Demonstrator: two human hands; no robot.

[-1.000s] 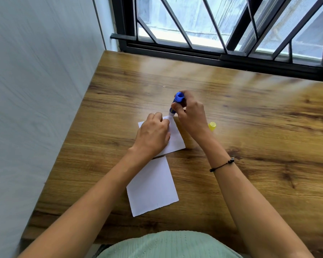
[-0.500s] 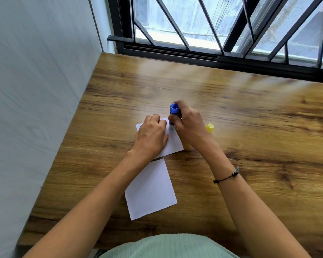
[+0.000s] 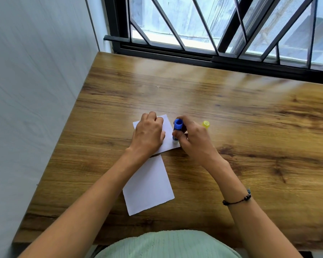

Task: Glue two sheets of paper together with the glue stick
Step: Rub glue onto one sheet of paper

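Two white paper sheets lie on the wooden table (image 3: pixel 231 112). The upper sheet (image 3: pixel 168 131) is pinned flat under my left hand (image 3: pixel 148 133), whose fingers rest on its left half. My right hand (image 3: pixel 192 138) grips a blue glue stick (image 3: pixel 177 130), held nearly upright with its white tip pressed on the lower right part of that sheet. The lower sheet (image 3: pixel 149 185) lies nearer me, its top edge tucked under the upper one and partly crossed by my left forearm.
The yellow glue cap (image 3: pixel 205 124) stands on the table just right of my right hand. A grey wall (image 3: pixel 35 90) borders the table's left edge, and a barred window (image 3: pixel 213 34) runs along the far edge.
My right hand has drawn the glue stick from the upper sheet's far corner down along its right edge towards me. My left hand stayed pressed on the sheet.
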